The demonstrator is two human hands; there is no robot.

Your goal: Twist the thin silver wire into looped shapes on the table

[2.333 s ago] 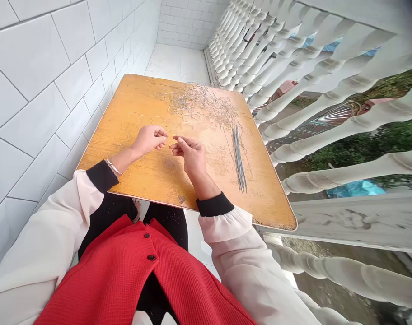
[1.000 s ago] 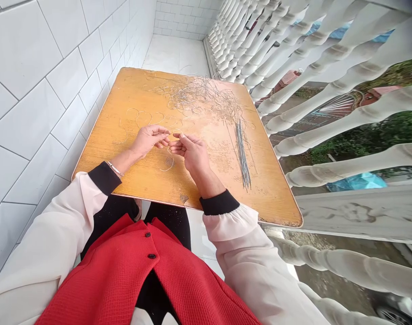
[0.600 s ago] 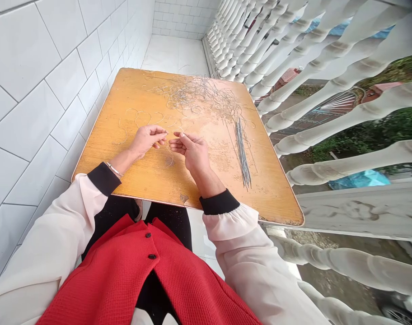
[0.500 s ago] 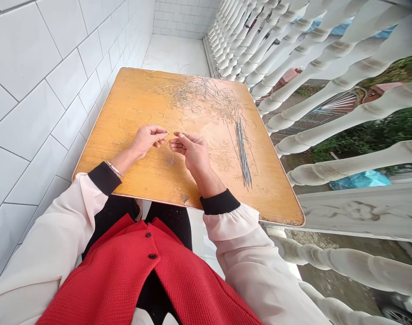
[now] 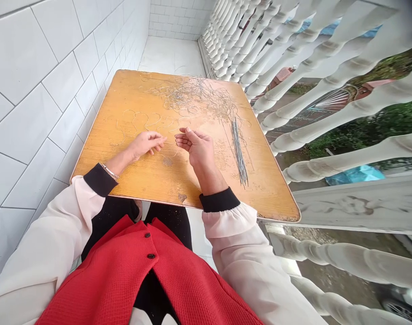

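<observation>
Seen from the person's own head, looking down, two bare forearms reached out over a square wooden table with an orange-yellow top. The left hand lay low over the tabletop, palm down, its fingers loosely together and pointing right, with a thin bracelet on the wrist. The right hand was raised a little, its wrist bent and its fingers curled inward, the thumb and forefinger drawn close in a pinch. The two hands were apart, with only a narrow gap between them. A thin wire strand appeared at the right fingertips and curved down toward the tabletop, though it was too fine to tell whether it was gripped.

Farther across the table lay a large tangle of wire, with curled wire pieces scattered just left of it, beyond the hands. On the right side, a bundle of straight wire rods lay lengthwise.

The person wore a white blouse with black cuffs and a red waistcoat with dark buttons. A white tiled wall ran along the left, while white stone balusters lined the right — a blue tarp and greenery showed beyond them.
</observation>
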